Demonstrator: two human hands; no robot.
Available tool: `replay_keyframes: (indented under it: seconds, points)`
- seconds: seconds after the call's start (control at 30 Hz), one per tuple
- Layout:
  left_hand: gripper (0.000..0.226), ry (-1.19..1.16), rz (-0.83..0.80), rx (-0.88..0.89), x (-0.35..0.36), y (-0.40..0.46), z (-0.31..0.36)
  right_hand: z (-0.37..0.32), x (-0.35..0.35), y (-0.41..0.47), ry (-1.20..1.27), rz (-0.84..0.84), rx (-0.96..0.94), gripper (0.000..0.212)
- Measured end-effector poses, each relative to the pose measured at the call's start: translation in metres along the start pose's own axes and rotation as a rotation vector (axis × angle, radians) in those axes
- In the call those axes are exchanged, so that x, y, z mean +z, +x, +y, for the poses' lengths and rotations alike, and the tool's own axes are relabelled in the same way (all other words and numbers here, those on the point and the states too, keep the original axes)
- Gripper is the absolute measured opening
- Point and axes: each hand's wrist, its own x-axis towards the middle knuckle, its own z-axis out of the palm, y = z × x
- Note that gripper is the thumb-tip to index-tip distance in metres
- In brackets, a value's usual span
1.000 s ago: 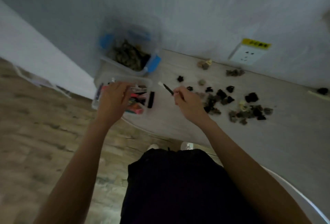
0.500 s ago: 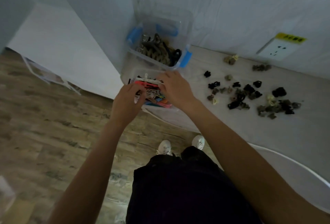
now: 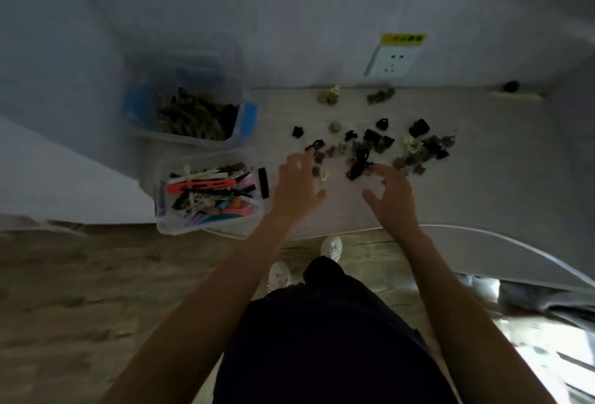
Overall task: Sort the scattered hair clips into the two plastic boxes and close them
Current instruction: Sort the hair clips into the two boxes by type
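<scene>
Both hands reach over the table (image 3: 502, 184) with fingers spread and loose, holding nothing. The left hand (image 3: 294, 186) and right hand (image 3: 391, 194) are apart, palms down. Just beyond their fingertips lie the scattered clips (image 3: 380, 146) (mostly dark, a few pale). Left of the left hand sits the near box (image 3: 209, 192), open and full of coloured flat clips; behind it the far box (image 3: 190, 110), with blue latches, holds brownish clips.
</scene>
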Motion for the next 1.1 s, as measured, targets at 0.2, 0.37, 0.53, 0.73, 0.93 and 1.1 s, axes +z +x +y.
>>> replay_keyframes:
  seconds: [0.2, 0.37, 0.53, 0.73, 0.93, 1.1]
  points:
    - [0.093, 0.011, -0.080, -0.202, 0.026, 0.038, 0.006, 0.001, 0.004, 0.035, -0.083, -0.114, 0.028, 0.093]
    - [0.071, -0.132, -0.039, -0.114, 0.044, 0.055, 0.011, -0.008, 0.020, 0.052, -0.180, -0.188, -0.025, 0.088]
    - [0.043, -0.165, -0.005, -0.158, 0.054, 0.061, 0.019, 0.000, 0.025, 0.062, -0.062, -0.214, -0.136, 0.065]
    - [0.033, -0.295, -0.002, -0.229, 0.048, 0.063, 0.025, 0.007, 0.016, 0.073, 0.040, -0.285, -0.223, 0.046]
    - [0.041, -0.350, -0.046, -0.243, 0.031, 0.066, 0.033, 0.002, 0.014, 0.081, 0.238, -0.324, -0.164, 0.043]
    - [0.031, -0.305, -0.060, -0.106, 0.016, 0.071, 0.036, -0.009, 0.005, 0.085, 0.388, -0.320, -0.093, 0.048]
